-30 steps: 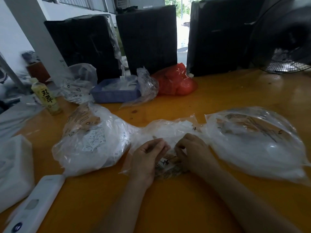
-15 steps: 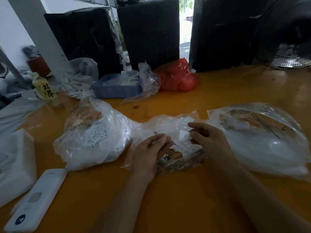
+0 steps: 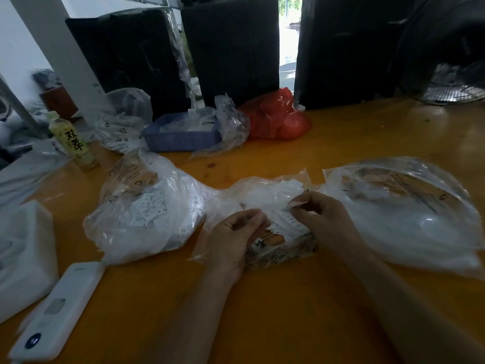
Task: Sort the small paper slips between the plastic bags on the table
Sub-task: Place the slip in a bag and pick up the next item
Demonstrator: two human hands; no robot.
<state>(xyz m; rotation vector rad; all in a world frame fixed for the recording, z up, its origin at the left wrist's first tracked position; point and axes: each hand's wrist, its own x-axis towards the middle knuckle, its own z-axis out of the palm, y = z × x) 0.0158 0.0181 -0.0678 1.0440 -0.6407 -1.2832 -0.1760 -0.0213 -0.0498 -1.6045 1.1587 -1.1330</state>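
**Slips could scatter or land in the wrong bag**

My right hand [image 3: 319, 215] pinches a paper slip [image 3: 295, 204] above the middle bag [image 3: 265, 195]; my left hand [image 3: 236, 232] curls on that bag's plastic, though its grip is unclear. Risk: a loose pinch drops the slip between the left bag [image 3: 147, 214] and right bag [image 3: 404, 214], or I misread its size

Bottle [image 3: 74, 143] label: "双莽" is read, left of the blue tray [image 3: 181, 137];
Left bag [image 3: 147, 211] slips: "S", "XL" are seen
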